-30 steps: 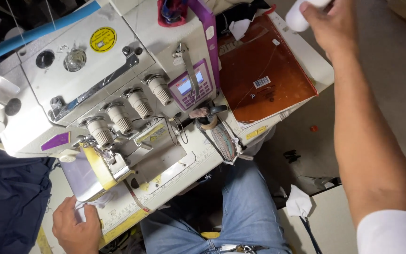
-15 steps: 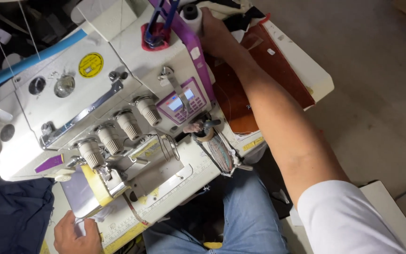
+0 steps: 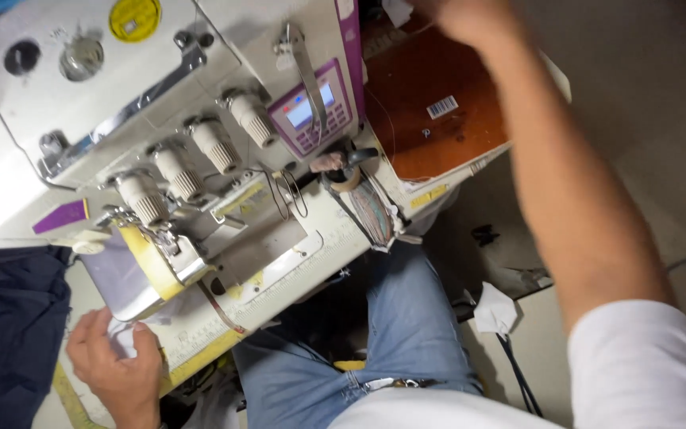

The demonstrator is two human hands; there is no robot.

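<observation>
My left hand [image 3: 113, 369] lies at the near edge of the bench [image 3: 200, 349], fingers curled loosely on a pale fabric piece [image 3: 125, 338] just in front of the white sewing machine [image 3: 160, 119]. My right hand [image 3: 470, 17] reaches up past the machine's purple control panel [image 3: 311, 115], blurred at the top edge; I cannot tell its grip. Below it lies a brown board [image 3: 438, 119], reaching the bench's right edge. Dark cloth [image 3: 9, 318] hangs left.
</observation>
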